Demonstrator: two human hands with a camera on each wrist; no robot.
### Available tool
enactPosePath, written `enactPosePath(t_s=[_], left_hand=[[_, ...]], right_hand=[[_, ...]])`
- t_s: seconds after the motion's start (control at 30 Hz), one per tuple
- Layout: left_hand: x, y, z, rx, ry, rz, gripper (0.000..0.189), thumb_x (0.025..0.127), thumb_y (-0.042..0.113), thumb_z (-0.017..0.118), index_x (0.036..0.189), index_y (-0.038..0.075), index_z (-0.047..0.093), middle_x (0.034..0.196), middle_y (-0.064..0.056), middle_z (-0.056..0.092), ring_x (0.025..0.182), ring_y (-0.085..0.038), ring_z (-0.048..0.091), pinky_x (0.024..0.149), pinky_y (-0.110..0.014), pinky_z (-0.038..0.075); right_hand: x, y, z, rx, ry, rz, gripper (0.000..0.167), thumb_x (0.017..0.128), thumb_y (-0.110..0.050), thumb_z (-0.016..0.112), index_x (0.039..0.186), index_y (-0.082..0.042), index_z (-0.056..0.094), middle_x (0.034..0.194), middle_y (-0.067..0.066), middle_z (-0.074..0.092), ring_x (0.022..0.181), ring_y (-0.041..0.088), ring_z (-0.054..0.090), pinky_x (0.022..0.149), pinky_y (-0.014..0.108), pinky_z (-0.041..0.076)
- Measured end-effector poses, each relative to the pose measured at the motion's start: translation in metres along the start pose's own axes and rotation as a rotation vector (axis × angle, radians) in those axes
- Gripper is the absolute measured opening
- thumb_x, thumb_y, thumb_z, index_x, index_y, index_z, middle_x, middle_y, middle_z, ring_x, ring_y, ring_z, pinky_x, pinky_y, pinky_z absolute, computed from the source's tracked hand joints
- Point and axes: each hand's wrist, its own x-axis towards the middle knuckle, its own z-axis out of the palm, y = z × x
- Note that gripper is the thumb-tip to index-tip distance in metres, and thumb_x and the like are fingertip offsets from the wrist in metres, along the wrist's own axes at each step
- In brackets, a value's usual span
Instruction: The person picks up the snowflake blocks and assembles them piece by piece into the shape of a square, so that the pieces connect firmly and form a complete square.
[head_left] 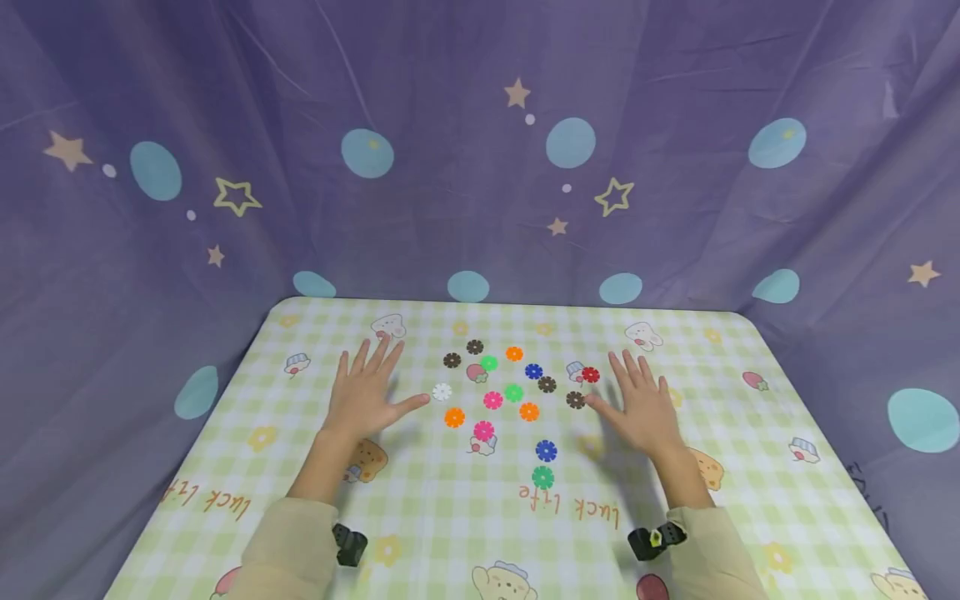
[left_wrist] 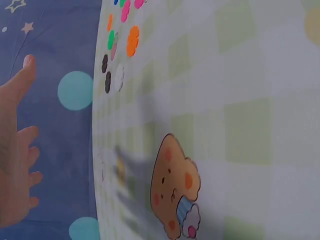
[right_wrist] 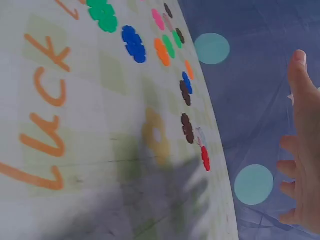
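Several flat, notched plastic discs lie scattered on the table between the two hands. My left hand (head_left: 365,402) hovers over the cloth with fingers spread, its thumb nearest the white disc (head_left: 442,392) and an orange disc (head_left: 454,417). On the other side my right hand (head_left: 643,410) is spread too, its thumb tip overlapping a dark brown disc (head_left: 575,400) in the head view, close to the red disc (head_left: 591,375). Both hands are bare and hold nothing. Nearer the front lie a blue disc (head_left: 546,451) and a green disc (right_wrist: 102,15).
A green checked tablecloth (head_left: 427,533) with printed cartoons and lettering covers the table. Behind it and at the sides hangs a purple curtain (head_left: 465,233) with stars and dots. Small black devices sit at the left wrist (head_left: 349,546) and right wrist (head_left: 656,541).
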Motion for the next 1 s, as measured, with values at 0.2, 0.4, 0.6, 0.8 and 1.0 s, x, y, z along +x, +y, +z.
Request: enactPosePath(t_s=[0.2, 0.4, 0.6, 0.8, 1.0], left_hand=[[0.003, 0.007, 0.013, -0.036, -0.013, 0.046, 0.099, 0.078, 0.073, 0.055, 0.154, 0.018, 0.023, 0.162, -0.009, 0.016, 0.149, -0.039, 0.013, 0.121, -0.062, 0.005], [0.002, 0.018, 0.027, -0.095, -0.023, 0.11, 0.091, 0.08, 0.064, 0.062, 0.15, 0.014, 0.032, 0.159, -0.012, 0.025, 0.147, -0.041, 0.022, 0.119, -0.064, 0.013], [-0.001, 0.025, 0.043, -0.137, -0.083, 0.172, 0.084, 0.081, 0.057, 0.064, 0.147, 0.013, 0.038, 0.158, -0.013, 0.029, 0.144, -0.04, 0.029, 0.118, -0.062, 0.02], [-0.004, 0.036, 0.053, -0.166, -0.103, 0.239, 0.073, 0.084, 0.046, 0.067, 0.144, 0.011, 0.043, 0.155, -0.015, 0.035, 0.142, -0.038, 0.034, 0.118, -0.058, 0.025], [-0.002, 0.052, 0.061, -0.178, -0.1, 0.279, 0.063, 0.085, 0.04, 0.068, 0.136, 0.009, 0.052, 0.146, -0.015, 0.046, 0.136, -0.035, 0.042, 0.115, -0.054, 0.032]], right_hand=[[-0.003, -0.005, 0.013, 0.037, 0.035, -0.047, 0.083, 0.09, -0.06, 0.051, 0.153, -0.013, 0.022, 0.159, 0.017, 0.024, 0.146, 0.044, 0.02, 0.115, 0.068, 0.018], [-0.007, -0.012, 0.029, 0.103, 0.02, -0.143, 0.081, 0.088, -0.052, 0.061, 0.149, -0.007, 0.033, 0.153, 0.021, 0.035, 0.141, 0.045, 0.031, 0.115, 0.063, 0.027], [-0.016, -0.02, 0.042, 0.147, -0.033, -0.236, 0.076, 0.082, -0.043, 0.072, 0.143, -0.006, 0.044, 0.149, 0.02, 0.041, 0.138, 0.04, 0.037, 0.115, 0.056, 0.031], [-0.02, -0.029, 0.05, 0.151, -0.029, -0.324, 0.069, 0.078, -0.039, 0.077, 0.134, -0.007, 0.053, 0.141, 0.018, 0.05, 0.132, 0.037, 0.046, 0.111, 0.054, 0.038], [-0.022, -0.035, 0.056, 0.133, -0.013, -0.404, 0.052, 0.078, -0.033, 0.078, 0.121, -0.007, 0.063, 0.125, 0.011, 0.061, 0.12, 0.028, 0.055, 0.106, 0.046, 0.046]])
